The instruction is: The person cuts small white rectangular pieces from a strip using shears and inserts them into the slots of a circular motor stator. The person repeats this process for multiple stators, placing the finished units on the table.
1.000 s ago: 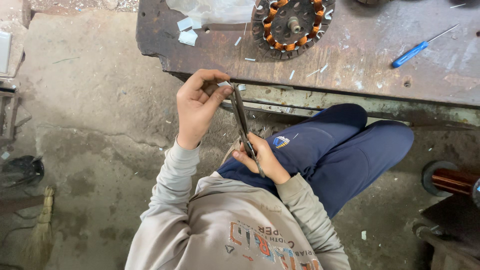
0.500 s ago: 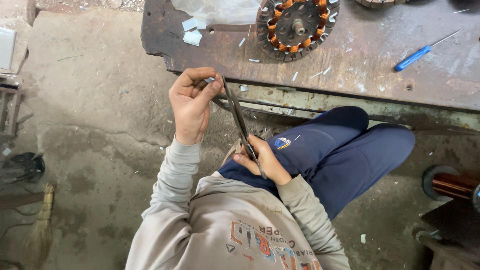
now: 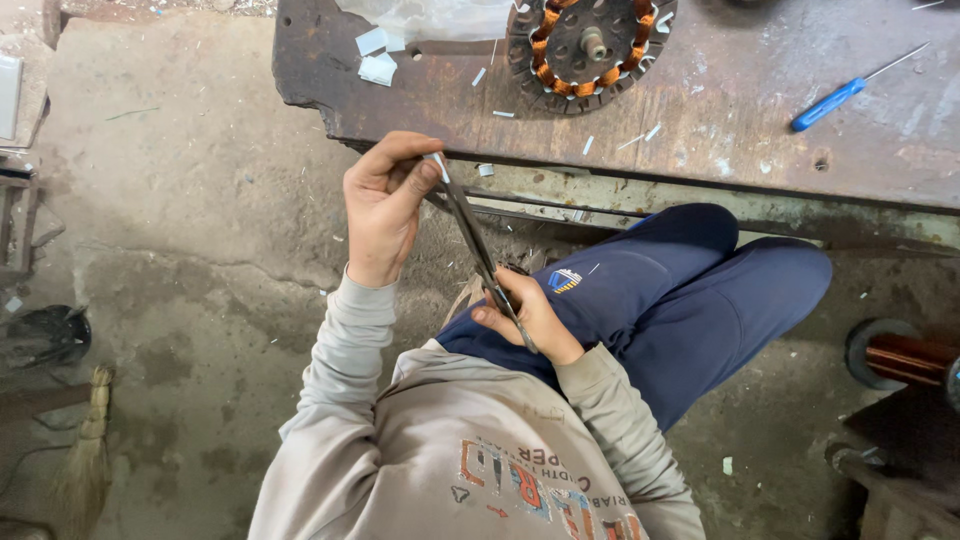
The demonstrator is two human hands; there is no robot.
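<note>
My left hand (image 3: 383, 205) pinches a small white paper slip (image 3: 437, 165) at the tips of a long pair of dark scissors (image 3: 478, 245). My right hand (image 3: 530, 318) grips the scissor handles low by my knee, over my blue trousers (image 3: 680, 290). The blades slant up and left from the right hand to the left. Whether the blades are apart cannot be made out. Both hands sit just in front of the worn wooden bench (image 3: 720, 140).
On the bench lie a round motor stator with copper windings (image 3: 590, 40), a blue-handled screwdriver (image 3: 830, 102), folded white paper pieces (image 3: 375, 55), scattered paper offcuts and a clear plastic bag (image 3: 430, 15). A copper wire spool (image 3: 895, 355) stands right, a broom (image 3: 85, 440) left.
My left hand and the scissor tips have shifted slightly left and toward the bench edge. My right hand has stayed by the knee.
</note>
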